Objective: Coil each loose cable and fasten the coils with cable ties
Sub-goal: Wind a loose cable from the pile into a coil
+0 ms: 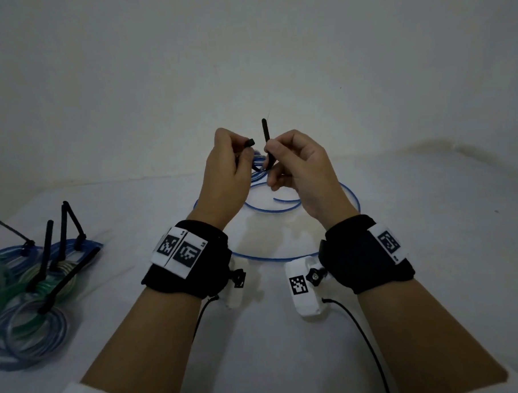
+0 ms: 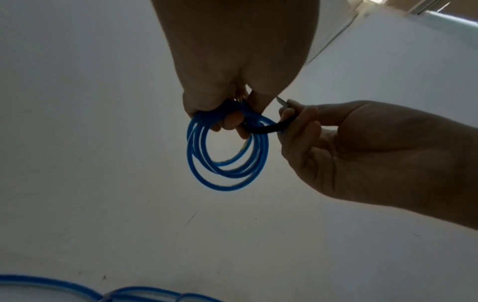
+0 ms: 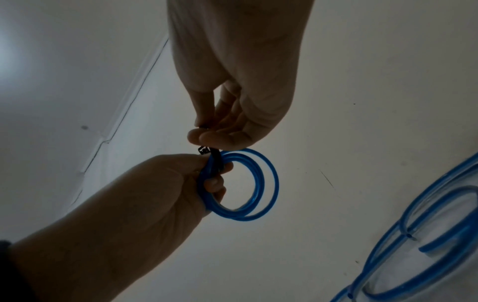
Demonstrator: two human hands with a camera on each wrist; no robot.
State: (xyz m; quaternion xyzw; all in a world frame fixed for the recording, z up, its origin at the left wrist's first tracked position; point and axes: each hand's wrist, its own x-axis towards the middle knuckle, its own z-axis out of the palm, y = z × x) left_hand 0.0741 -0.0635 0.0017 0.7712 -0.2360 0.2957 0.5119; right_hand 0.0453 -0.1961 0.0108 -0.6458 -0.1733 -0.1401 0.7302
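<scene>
Item: small coil of thin blue plastic-sheathed cable (image 1: 258, 163), held up between the two hands, above the white table (image 1: 431, 218).

Head view, left hand (image 1: 225, 174): fingers curled round the coil; thumb and forefinger also pinch the square head end of a black plastic cable tie (image 1: 267, 145).
Head view, right hand (image 1: 298, 171): pinches the tie's tail, which stands nearly upright above the fingers, its tip pointing away from the person.
Head view, tie path: loops under the coil strands between the hands; head to the left, tail to the right, the two ends close but apart.
Head view, loose remainder: same blue cable (image 1: 353, 201) lies in wide loops on the table below and around both wrists.
Head view, finished stock: bundle of blue and green coils with black ties (image 1: 38, 274), well to the left of the left hand.

Left wrist view, coil (image 2: 227, 155): hangs as stacked rings below the left hand's fingers (image 2: 232, 122); the tie (image 2: 269, 128) runs sideways from them to the right hand (image 2: 362, 151).

Right wrist view, tie head (image 3: 204, 150): sits just above the left hand (image 3: 155, 194), directly below the right hand's fingertips (image 3: 207, 137); coil (image 3: 248, 183) hangs to the side.

Judgement, step: tail not yet threaded; the right hand is nearer the tail and would need to swing it leftward into the head.
Judgement, risk: coil rings may spring apart if the left hand's grip loosens.
</scene>
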